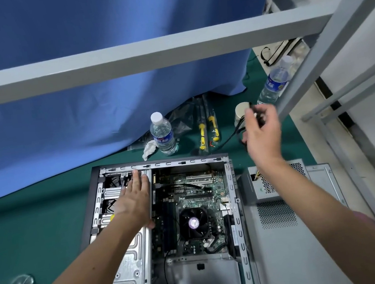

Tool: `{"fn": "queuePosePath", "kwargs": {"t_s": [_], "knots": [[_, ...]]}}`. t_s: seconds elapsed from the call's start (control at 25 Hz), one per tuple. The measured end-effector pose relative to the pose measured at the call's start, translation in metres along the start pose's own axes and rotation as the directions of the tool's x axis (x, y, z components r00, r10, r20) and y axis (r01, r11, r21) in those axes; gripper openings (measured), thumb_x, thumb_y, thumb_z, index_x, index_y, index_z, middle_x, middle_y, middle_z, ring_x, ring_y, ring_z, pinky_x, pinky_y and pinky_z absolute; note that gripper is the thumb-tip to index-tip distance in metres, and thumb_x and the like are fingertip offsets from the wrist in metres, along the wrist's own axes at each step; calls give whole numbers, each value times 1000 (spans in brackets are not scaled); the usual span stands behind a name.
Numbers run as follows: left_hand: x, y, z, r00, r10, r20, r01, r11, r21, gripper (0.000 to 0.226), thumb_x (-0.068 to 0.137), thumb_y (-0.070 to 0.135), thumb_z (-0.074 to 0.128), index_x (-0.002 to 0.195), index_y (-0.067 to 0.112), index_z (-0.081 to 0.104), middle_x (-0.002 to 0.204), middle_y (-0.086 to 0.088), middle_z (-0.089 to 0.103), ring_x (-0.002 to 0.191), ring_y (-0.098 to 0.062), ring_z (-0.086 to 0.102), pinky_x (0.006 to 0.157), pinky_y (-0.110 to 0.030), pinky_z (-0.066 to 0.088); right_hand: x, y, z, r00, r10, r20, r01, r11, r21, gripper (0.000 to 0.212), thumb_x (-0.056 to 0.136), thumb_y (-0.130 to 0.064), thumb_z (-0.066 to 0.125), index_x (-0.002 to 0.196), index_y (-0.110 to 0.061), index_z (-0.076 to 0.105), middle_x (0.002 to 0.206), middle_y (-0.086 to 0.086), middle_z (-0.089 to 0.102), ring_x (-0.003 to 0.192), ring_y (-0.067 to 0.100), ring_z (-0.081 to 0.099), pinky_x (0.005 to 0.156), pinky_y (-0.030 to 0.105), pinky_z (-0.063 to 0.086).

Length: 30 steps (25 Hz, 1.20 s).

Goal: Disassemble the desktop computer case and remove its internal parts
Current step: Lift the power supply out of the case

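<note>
Head view — bottle label unreadable

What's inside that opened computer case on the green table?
Inside the computer case: a green motherboard, a black cooler fan and a metal drive cage. The left hand rests flat on the cage, hiding what lies beneath.

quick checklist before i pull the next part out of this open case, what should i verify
1. Side panel off and lying beside the case: ok.
2. Power supply out of the case, on the mat: ok.
3. Left hand flat on the drive cage, steadying it: ok.
4. Right hand free: not ok, it holds a black cable above the mat.
5. Cables unplugged from the motherboard: cannot tell.
6. Screwdrivers within reach behind the case: ok.
</note>
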<state>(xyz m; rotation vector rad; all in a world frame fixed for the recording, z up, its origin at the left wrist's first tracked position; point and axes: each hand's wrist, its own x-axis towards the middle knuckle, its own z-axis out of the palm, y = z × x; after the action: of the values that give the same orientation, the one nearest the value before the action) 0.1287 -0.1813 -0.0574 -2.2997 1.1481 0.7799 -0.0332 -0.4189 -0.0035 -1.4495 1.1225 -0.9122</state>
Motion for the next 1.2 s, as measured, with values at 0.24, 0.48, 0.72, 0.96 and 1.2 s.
{"fn": "queuePosePath", "kwargs": {"t_s": [0.24, 0.48, 0.72, 0.96, 1.2], "knots": [[2, -2, 4, 1000, -1, -12, 1, 1000, -3, 141, 67, 50, 80, 145, 2, -27, 139, -19, -39, 149, -32, -5, 122, -39, 5, 26, 24, -18, 984, -143, 107, 179, 805, -566, 35, 97, -38, 53, 121, -15, 43, 114, 8, 55, 96, 22, 54, 82, 30, 40], [3, -2, 5, 1000, -11, -24, 11, 1000, -12, 146, 63, 53, 82, 147, 4, -27, 147, -19, -37, 150, -32, -3, 122, -38, 4, 31, 57, 2, 828, 504, 245, 16, 415, -909, 64, 100, -57, 33, 131, -4, 47, 137, 22, 45, 127, 41, 44, 106, 50, 38], [3, -4, 6, 999, 1, -49, -6, 996, -91, 145, 61, 47, 84, 148, 6, -26, 152, -17, -34, 150, -29, -5, 121, -35, 2, 4, 28, -19, 951, 215, 222, 5, 708, -706, 46, 106, -38, 29, 89, -8, 60, 93, 10, 62, 90, 28, 57, 72, 33, 44], [-8, -16, 5, 991, 60, -116, -92, 951, -294, 136, 62, 37, 87, 155, 14, -9, 159, -6, -25, 151, -24, 1, 121, -30, 13, -108, 70, 18, 858, 195, 475, 325, 510, -797, 56, 104, -42, 31, 152, -14, 27, 158, 8, 20, 148, 24, 12, 119, 42, 22], [4, -15, 11, 846, -201, -494, -209, 727, -654, 50, 90, 7, 60, 137, 9, 43, 142, -10, 35, 134, -27, 36, 110, -22, 25, -120, 100, 19, 892, 79, 444, 393, 348, -851, 54, 103, -41, 28, 152, -21, 28, 163, 10, 7, 151, 25, -4, 118, 42, 14]]}}
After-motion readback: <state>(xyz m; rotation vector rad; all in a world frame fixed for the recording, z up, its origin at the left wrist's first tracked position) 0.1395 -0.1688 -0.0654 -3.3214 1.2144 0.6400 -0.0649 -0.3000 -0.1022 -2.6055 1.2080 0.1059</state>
